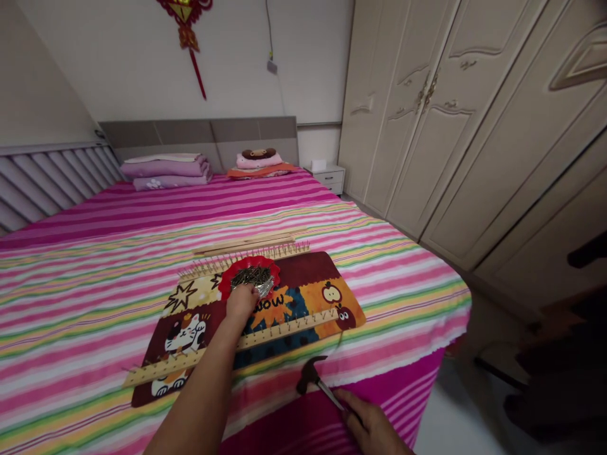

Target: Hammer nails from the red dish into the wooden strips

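Note:
My left hand (pixel 243 299) reaches over the near rim of a red scalloped bowl (pixel 227 282), its fingers curled at a heap of nails (pixel 252 275). My own hand hides its fingertips, so what they grip cannot be made out. Low on the right, my right hand (pixel 366 419) is wrapped round the handle of a claw hammer (pixel 310 375), whose dark head points away from me over the bed edge. Between the hands runs a wooden strip (pixel 164 368) with a row of holes and upright nails, partly covered by my left forearm.
Under the bowl lies a patterned mat (pixel 310 268) with cartoon pictures. Behind it are a second nail-studded strip (pixel 294 250) and bare wooden strips (pixel 251 242). Folded bedding (pixel 165 170) rests by the headboard (pixel 184 136). A wardrobe (pixel 408 126) stands on the right.

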`<action>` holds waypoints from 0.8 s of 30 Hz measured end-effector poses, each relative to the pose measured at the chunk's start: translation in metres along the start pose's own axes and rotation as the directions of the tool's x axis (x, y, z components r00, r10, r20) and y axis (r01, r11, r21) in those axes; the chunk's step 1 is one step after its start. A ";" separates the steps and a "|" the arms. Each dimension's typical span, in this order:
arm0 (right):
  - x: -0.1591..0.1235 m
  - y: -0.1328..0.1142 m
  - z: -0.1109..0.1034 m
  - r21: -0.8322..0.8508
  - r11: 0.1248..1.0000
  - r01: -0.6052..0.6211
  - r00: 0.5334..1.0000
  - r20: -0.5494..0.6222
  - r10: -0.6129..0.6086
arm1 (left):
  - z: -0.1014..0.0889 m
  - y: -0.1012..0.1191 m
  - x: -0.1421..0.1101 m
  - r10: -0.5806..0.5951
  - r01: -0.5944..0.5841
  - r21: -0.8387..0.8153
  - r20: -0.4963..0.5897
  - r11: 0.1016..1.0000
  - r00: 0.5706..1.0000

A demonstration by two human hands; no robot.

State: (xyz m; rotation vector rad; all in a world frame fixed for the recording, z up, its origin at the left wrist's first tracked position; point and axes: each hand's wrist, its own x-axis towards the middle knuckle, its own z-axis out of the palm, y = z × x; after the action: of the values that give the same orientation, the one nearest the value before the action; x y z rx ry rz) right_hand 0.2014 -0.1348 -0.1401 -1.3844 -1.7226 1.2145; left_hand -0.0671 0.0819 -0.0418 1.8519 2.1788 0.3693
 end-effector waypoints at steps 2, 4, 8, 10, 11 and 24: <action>0.000 -0.005 -0.002 0.011 1.000 0.012 1.000 0.002 -0.012 | 0.000 0.000 0.000 -0.008 0.008 -0.035 -0.012 0.999 1.000; 0.000 -0.008 -0.003 0.020 0.999 0.032 0.999 0.005 -0.032 | -0.002 -0.002 0.001 -0.010 0.006 -0.088 -0.040 0.996 0.999; 0.000 -0.003 -0.002 0.002 0.999 0.032 0.999 0.006 -0.032 | -0.010 -0.014 0.004 -0.020 -0.002 -0.242 -0.089 0.970 0.996; 0.001 0.002 0.000 -0.006 1.000 0.028 1.000 -0.003 -0.028 | -0.013 -0.019 0.004 -0.034 0.001 -0.355 -0.087 0.935 0.996; 0.001 0.004 0.001 -0.007 1.000 0.028 1.000 -0.002 -0.028 | -0.015 -0.022 0.004 -0.045 0.006 -0.424 -0.083 0.906 0.996; 0.000 0.007 0.002 -0.048 0.999 0.022 1.000 -0.015 -0.023 | -0.040 -0.019 -0.054 -0.099 0.152 -0.959 0.132 0.240 0.986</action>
State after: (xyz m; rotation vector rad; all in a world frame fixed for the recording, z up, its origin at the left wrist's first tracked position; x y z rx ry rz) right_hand 0.2027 -0.1347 -0.1473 -1.3942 -1.7625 1.1549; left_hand -0.0905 0.0247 -0.0093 0.8782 1.3449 1.2813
